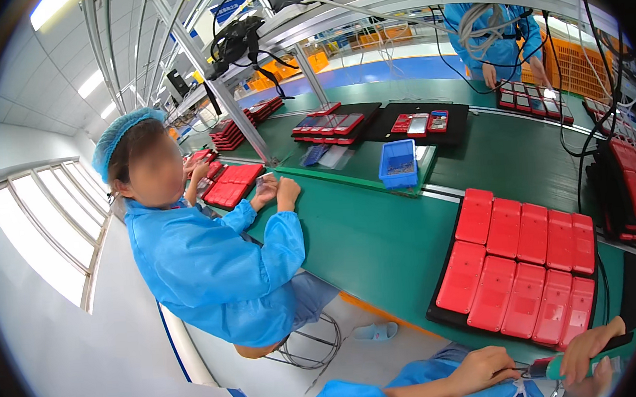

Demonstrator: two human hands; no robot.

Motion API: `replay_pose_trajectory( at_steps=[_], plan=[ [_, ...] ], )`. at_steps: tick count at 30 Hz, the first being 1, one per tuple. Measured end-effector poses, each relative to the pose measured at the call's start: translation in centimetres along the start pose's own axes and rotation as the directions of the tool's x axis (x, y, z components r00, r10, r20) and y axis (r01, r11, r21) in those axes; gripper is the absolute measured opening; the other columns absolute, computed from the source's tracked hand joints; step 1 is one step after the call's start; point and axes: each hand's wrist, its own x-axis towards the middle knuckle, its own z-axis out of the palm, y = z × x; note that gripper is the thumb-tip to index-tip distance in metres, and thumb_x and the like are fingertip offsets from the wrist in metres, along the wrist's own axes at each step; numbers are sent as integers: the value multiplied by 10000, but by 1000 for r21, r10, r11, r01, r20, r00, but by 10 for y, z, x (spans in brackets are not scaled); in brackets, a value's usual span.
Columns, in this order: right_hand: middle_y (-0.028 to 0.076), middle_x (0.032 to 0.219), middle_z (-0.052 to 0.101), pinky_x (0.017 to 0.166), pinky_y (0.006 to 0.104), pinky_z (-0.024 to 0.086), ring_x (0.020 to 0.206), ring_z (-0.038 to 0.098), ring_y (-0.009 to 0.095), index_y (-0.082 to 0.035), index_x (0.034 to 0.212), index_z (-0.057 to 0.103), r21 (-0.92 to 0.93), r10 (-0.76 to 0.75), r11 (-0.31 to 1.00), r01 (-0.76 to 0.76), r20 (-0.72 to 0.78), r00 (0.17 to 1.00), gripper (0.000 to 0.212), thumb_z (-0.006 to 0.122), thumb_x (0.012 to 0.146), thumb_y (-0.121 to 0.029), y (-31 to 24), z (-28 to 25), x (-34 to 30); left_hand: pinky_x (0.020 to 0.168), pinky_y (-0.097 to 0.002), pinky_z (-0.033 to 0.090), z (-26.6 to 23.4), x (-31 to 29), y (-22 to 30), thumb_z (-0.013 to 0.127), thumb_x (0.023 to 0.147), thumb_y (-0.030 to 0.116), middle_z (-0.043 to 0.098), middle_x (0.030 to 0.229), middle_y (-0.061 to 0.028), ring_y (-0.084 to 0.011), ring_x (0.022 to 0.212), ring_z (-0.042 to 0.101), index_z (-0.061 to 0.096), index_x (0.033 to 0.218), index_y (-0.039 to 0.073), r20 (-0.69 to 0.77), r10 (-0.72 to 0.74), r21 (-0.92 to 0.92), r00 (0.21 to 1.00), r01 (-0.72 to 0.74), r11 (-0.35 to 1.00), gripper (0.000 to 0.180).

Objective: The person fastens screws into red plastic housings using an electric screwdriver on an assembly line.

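Green workbench (349,218) stretching from the middle left to the lower right of the frame, under a pale panelled ceiling (37,78). At the lower right, a green-bodied hand tool (555,367), screwdriver-like, with a dark red part toward its tip. Wrapped around the body of it, the right hand (588,349), fingers closed. Just left of the tip, the left hand (481,371), fingers curled and drawn narrow; cannot tell whether pinching anything small.

Directly above both hands, flat on the bench, a black tray (444,316) bearing ten red phone-shaped cases (523,301) in two rows of five. At the right edge, more red cases in a stack (630,177). Right of centre, a blue bin (398,182) with small parts inside; behind it, red-framed pieces (416,124) on black.

Left of centre, a seated co-worker (203,243) in blue smock and cap, hands raised beside another red batch (234,184). At upper right, another person (495,46) in blue, hands near a tray of red-framed units (532,102). Across the top, a metal frame (422,3) with dangling cables.
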Motion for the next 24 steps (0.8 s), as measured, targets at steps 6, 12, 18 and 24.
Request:
replay_pose_trajectory(
  at_steps=[6, 12, 18, 24],
  plan=[
    [20, 506, 406, 440, 251, 314, 419, 385, 120, -48, 865, 450, -27, 36, 999, -38, -46, 998, 228, 542, 801, -246, -6, 10, 4, 561, -341, 439, 0, -2, -1, 657, 685, 184, 502, 654, -72, -253, 644, 529, 522, 676, 39, 27, 67, 90, 997, -70, 994, 199],
    [29, 520, 439, 419, 239, 315, 407, 402, 116, -37, 854, 451, 99, 2, 995, -13, 105, 994, 238, 550, 797, -245, -5, 3, 4, 573, -350, 438, 7, -8, -4, 651, 678, 181, 483, 662, -89, -263, 652, 521, 512, 683, 47, 59, 104, 70, 993, -108, 992, 192],
    [78, 444, 461, 340, 300, 454, 348, 491, 180, 2, 799, 369, 181, -104, 977, 117, -80, 991, 242, 552, 797, -155, 15, -20, -19, 592, -339, 449, 9, -6, -13, 638, 696, 248, 526, 691, -98, -257, 659, 540, 573, 709, 46, 285, 67, -41, 956, -58, 997, 212],
    [115, 625, 552, 521, 341, 444, 535, 524, 224, 38, 826, 514, 176, 204, 961, -214, 76, 976, 187, 607, 698, -62, -7, -25, -12, 508, -315, 455, 1, 4, 3, 687, 659, 267, 526, 608, -58, -228, 574, 547, 573, 657, 76, 337, 89, 76, 937, -122, 990, 222]
  ],
)
